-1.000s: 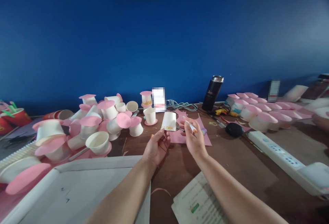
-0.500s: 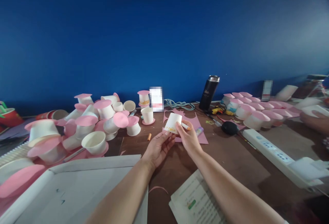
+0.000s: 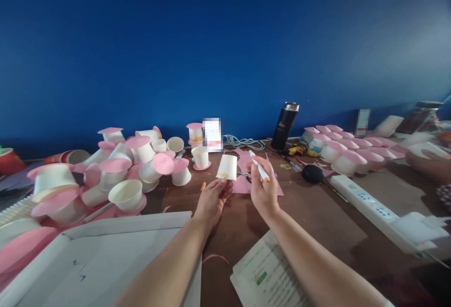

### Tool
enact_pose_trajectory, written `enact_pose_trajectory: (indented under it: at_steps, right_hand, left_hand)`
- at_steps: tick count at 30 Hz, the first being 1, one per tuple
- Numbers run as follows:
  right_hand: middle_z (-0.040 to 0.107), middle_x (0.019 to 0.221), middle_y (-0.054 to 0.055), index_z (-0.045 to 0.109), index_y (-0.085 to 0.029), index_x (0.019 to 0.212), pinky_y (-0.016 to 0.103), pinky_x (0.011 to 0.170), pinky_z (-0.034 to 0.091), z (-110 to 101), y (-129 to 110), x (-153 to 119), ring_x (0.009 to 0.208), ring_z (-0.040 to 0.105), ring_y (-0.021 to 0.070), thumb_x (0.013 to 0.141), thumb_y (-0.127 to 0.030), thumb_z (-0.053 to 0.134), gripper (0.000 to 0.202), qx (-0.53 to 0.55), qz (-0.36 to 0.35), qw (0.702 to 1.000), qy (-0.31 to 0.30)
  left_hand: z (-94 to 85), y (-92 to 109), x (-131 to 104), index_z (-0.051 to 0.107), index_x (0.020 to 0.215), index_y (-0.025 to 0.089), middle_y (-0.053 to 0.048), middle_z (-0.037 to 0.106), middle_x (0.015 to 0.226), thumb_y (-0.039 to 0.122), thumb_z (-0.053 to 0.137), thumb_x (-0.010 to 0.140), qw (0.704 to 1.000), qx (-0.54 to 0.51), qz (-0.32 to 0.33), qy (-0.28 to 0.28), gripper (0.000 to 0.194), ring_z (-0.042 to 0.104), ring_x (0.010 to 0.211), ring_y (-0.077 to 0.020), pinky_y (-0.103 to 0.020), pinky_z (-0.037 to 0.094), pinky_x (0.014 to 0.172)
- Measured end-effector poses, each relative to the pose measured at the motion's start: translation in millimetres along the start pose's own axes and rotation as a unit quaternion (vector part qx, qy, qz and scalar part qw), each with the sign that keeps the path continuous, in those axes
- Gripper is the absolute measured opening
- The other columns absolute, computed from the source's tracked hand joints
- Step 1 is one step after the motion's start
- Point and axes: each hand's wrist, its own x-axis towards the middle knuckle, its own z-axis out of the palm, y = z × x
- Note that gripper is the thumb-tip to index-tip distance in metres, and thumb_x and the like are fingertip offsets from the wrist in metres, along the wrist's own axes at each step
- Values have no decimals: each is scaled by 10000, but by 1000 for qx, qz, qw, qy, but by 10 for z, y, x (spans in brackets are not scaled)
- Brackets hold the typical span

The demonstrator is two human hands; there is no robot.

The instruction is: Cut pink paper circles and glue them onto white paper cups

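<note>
My left hand [image 3: 213,201] grips a white paper cup [image 3: 227,167] by its lower edge, thumb on the front. Yellow-orange marks run along the bottom of the cup's side. To the right, my right hand [image 3: 263,189] is closed around a white marker [image 3: 260,167] with an orange end, held apart from the cup. Behind the hands lie scissors [image 3: 243,172] and cut pink paper [image 3: 243,187]. An orange marker cap [image 3: 203,186] rests on the table just left of the cup.
Many white cups with pink discs [image 3: 116,171] crowd the left side; more stand in rows [image 3: 348,160] at right. A black thermos [image 3: 285,126], a mouse [image 3: 313,174] and a power strip [image 3: 366,203] are on the right. Printed sheets [image 3: 260,269] and a white box [image 3: 134,260] lie nearer.
My right hand has let go of the cup and drawn away to the right, turning the marker more upright. The cup has shifted slightly left in my left hand.
</note>
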Motion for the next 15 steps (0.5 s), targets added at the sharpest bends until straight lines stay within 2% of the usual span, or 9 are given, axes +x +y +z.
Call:
enact_pose_trajectory:
  at_steps: [4,6,15]
  right_hand:
    - [683,981,73,626,-214,1027,311,762,526,-39,-107,-53,877,655,186,925,-302,480,198,-54,-76,990,-106]
    - [691,969,65,643,-218,990,310,785,520,-37,-124,-75,916,646,190,914,-289,501,176,-71,-111,982,-133]
    - [696,957,62,634,-210,989,295,799,504,-23,-97,-67,911,645,179,922,-264,492,166,-106,-113,981,-121]
  left_hand:
    - [4,3,-7,671,721,107,-38,668,722,134,758,681,1000,-3,8,10,100,632,658,-83,-177,539,665]
    - [3,4,-16,677,726,106,-36,668,736,143,775,658,1000,0,12,0,125,630,671,-84,-177,537,674]
    - [-20,-7,-1,685,717,101,-35,659,728,121,747,685,1000,6,12,4,73,628,673,-82,-159,530,654]
